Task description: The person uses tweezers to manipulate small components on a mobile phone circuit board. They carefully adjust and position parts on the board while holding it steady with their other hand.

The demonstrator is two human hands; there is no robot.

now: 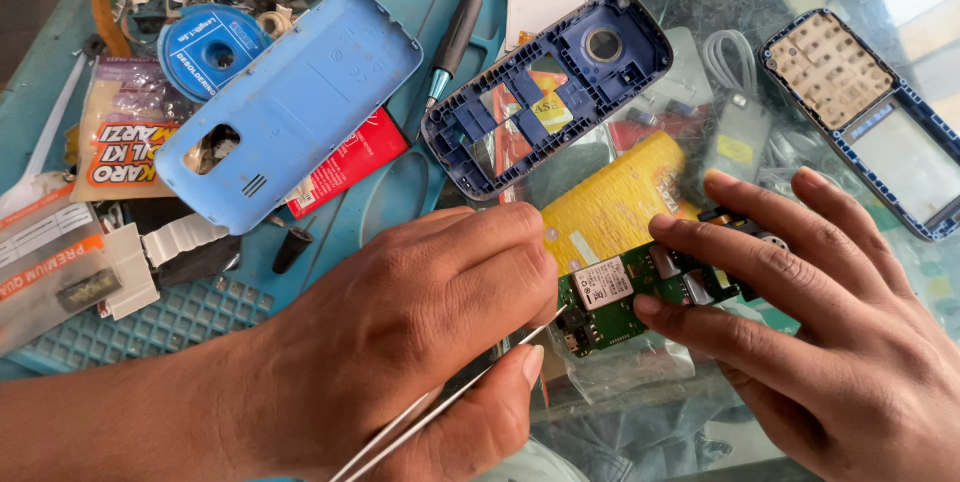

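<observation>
green circuit board (625, 294) lies long axis left-right; tweezers (450, 404) tip touches its left end

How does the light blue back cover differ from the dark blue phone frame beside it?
The light blue back cover is a nearly closed shell with one oval hole; the dark blue phone frame is pierced by many openings. The cover is paler and looks larger. Both lie on the table, untouched by either hand.
</observation>
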